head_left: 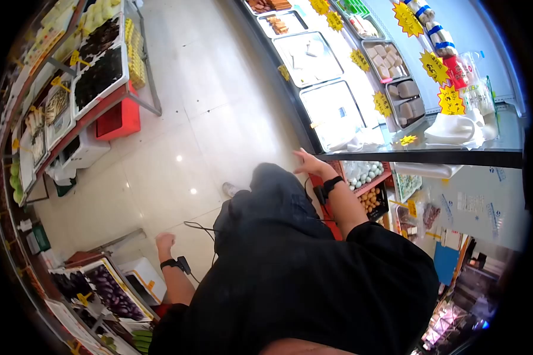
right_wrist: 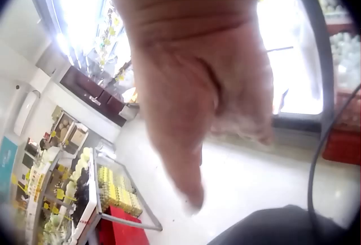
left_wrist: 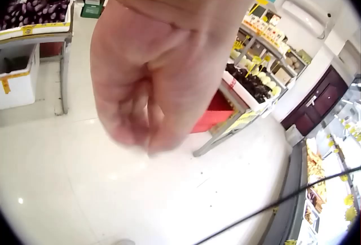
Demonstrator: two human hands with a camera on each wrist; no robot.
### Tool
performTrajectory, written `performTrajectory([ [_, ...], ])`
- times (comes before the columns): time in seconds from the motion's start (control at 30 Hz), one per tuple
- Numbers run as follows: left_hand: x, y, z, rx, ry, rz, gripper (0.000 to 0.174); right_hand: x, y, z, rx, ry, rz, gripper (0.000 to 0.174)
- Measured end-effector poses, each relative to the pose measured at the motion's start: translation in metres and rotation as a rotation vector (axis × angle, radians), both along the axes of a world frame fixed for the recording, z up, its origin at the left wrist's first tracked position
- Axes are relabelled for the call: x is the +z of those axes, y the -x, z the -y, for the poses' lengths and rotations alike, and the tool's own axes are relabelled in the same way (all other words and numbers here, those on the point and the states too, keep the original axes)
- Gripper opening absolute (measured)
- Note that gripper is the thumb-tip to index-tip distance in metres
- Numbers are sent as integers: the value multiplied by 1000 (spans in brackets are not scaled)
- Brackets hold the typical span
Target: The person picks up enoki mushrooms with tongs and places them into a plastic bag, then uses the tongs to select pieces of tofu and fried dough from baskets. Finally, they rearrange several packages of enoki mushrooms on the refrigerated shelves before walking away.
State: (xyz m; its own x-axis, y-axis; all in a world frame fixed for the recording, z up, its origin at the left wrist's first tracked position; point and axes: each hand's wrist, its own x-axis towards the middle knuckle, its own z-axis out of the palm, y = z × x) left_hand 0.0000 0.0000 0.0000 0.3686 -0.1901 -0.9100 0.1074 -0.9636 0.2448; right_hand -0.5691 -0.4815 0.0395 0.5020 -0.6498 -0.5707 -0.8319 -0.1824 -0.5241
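Observation:
My left hand [head_left: 166, 241] hangs over the floor at the lower left of the head view, holding nothing. In the left wrist view this hand [left_wrist: 152, 76] has its fingers loosely curled, thumb near the fingertips. The right hand [head_left: 311, 164] is beside the front edge of the lit display counter [head_left: 397, 155], with fingers spread and nothing in them. From the right wrist, that hand [right_wrist: 197, 93] shows its thumb extended downward and the other fingers partly hidden behind the palm. Whether it touches the counter edge I cannot tell.
Metal trays [head_left: 328, 112] of food with yellow price tags fill the counter. Below it are crates of eggs [head_left: 370, 201]. Produce stands line the left, with a red bin [head_left: 118, 118] and an eggplant tray [head_left: 115, 293]. Tiled floor [head_left: 189, 77] runs between. Thin cables hang by both wrists.

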Motion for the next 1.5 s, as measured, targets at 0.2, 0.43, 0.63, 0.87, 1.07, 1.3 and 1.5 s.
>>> performTrajectory([
  [0.2,-19,-66,55,433,76,29,46,-26,-87,25,-486,140,228,36],
  [0.43,10,-112,162,366,116,-151,39,-56,-136,91,-547,-116,203,28],
  [0.63,50,-178,261,272,137,-50,40,-71,-172,163,-672,-190,254,30],
  [0.87,89,-242,418,130,196,126,36,-70,-208,242,-728,-136,178,30],
  [1.07,92,-282,555,9,362,136,32,-67,-237,294,-784,-149,235,28],
  [1.3,77,-377,717,-243,644,116,29,-61,-294,363,-864,-140,215,30],
  [1.5,118,-449,872,-400,738,148,31,-52,-391,477,-832,-153,221,27],
])
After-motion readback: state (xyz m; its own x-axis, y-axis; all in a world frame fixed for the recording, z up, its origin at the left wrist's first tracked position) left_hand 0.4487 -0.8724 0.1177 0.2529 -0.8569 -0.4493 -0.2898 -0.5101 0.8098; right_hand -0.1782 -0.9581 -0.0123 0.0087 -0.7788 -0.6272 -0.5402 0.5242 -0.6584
